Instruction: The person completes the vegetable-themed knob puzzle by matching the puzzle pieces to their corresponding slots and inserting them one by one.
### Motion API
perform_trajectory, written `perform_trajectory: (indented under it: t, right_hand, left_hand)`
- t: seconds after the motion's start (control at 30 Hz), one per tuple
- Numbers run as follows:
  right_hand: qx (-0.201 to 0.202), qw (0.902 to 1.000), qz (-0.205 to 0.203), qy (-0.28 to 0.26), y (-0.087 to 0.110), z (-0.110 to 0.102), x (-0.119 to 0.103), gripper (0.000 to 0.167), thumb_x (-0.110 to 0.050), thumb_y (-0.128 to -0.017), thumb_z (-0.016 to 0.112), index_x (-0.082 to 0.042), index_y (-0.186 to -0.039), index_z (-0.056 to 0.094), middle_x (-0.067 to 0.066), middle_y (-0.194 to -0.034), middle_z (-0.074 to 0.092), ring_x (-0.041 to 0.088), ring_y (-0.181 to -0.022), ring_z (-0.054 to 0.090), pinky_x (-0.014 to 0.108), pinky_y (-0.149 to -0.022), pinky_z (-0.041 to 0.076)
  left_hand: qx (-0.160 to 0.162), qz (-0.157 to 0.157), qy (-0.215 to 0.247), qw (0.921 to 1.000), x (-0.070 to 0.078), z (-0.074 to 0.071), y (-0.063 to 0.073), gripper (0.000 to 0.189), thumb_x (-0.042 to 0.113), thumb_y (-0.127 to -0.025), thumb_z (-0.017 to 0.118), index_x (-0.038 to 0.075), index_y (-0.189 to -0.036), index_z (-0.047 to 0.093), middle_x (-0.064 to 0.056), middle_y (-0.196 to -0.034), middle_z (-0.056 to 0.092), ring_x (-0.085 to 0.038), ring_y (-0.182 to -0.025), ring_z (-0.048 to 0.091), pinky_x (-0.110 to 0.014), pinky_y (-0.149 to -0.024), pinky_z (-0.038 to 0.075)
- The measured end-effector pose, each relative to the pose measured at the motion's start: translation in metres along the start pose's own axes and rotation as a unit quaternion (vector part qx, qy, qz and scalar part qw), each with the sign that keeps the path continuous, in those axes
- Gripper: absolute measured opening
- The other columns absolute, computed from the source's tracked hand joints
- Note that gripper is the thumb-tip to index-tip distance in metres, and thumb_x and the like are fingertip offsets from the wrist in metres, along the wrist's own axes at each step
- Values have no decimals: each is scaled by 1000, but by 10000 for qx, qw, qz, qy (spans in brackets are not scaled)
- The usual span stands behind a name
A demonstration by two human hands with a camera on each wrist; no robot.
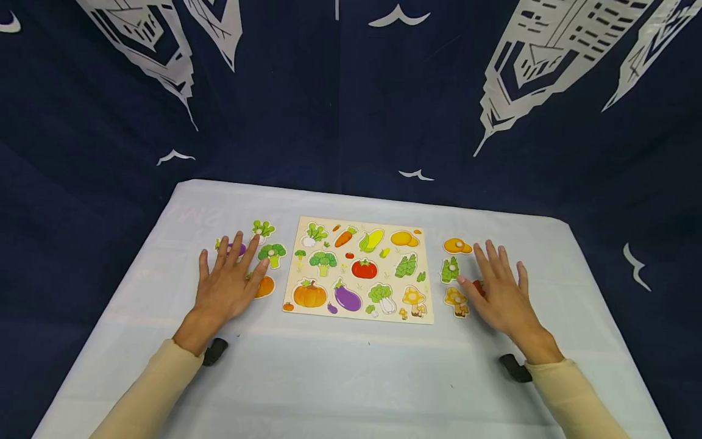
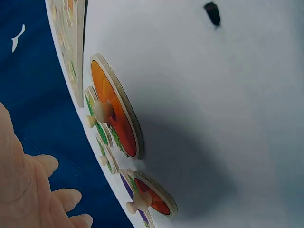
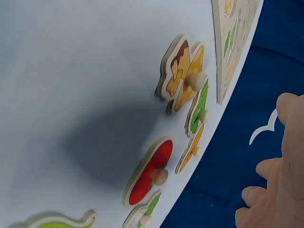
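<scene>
The puzzle board point(image 1: 341, 272) is lying flat on the table between the two hands, showing printed vegetables. The left hand point(image 1: 226, 292) is hovering with its fingers straight and spread, holding nothing. Just beyond its fingertips the turnip piece point(image 1: 263, 228) is lying, partly covered; between that hand and the board, the broccoli piece point(image 1: 272, 254) and the pumpkin piece point(image 1: 265, 287) are resting, while the eggplant piece point(image 1: 238, 249) is showing from behind its fingers. The right hand point(image 1: 501, 299) is also hovering, fingers extended and a little apart, gripping nothing. On its board side, the potato piece point(image 1: 457, 246), the asparagus piece point(image 1: 450, 269) and the mushroom piece point(image 1: 456, 302) are forming a column; the tomato piece point(image 3: 152, 173) is lying beneath this hand. Pale wooden knobs are standing up from the pieces. A white cloth point(image 1: 351, 378) is covering the table under both hands; beyond them a dark blue cloth point(image 1: 307, 110) is hanging.
</scene>
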State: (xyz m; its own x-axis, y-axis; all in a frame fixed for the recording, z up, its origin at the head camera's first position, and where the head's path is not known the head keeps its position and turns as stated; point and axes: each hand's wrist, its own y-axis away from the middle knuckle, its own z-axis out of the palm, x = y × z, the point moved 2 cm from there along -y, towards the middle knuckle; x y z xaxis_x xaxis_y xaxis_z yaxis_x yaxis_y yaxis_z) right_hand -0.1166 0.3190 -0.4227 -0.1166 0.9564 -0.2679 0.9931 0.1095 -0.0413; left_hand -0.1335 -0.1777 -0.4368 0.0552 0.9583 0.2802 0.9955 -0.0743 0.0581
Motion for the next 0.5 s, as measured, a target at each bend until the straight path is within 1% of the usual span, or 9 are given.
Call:
perform_trajectory:
  t: [0.13,0.3,0.4,0.5]
  right_hand:
    - [40,9998,-133,-155,-1,3,-4,78,-53,-103,45,-13,-162,14,18,-169,4,42,-155,-2,67,-117,-7]
    - [48,9989,-290,-359,-2,10,-9,75,-50,-104,45,-11,-161,17,17,-169,4,38,-156,-4,67,-117,-5]
    - [58,9979,-468,-447,-1,14,-12,74,-48,-104,47,-12,-162,16,17,-169,6,38,-156,-2,68,-117,-2]
    - [73,9959,-687,-577,0,18,-15,74,-44,-103,50,-14,-162,17,16,-169,8,41,-155,2,68,-117,1]
  left_hand:
    - [-37,-8,-4,10000,0,-1,0,73,63,-103,19,20,-162,16,-20,-168,7,-46,-154,2,-69,-117,-8]
    - [-127,-26,8,9999,0,-1,0,73,63,-103,19,19,-162,16,-20,-168,8,-45,-154,1,-69,-117,-8]
    - [-220,-16,-18,9998,0,0,2,75,65,-102,17,19,-162,16,-20,-168,8,-45,-154,2,-69,-117,-8]
    - [-298,-10,-55,9995,0,1,4,77,66,-101,15,19,-162,15,-19,-168,8,-45,-154,1,-69,-117,-8]
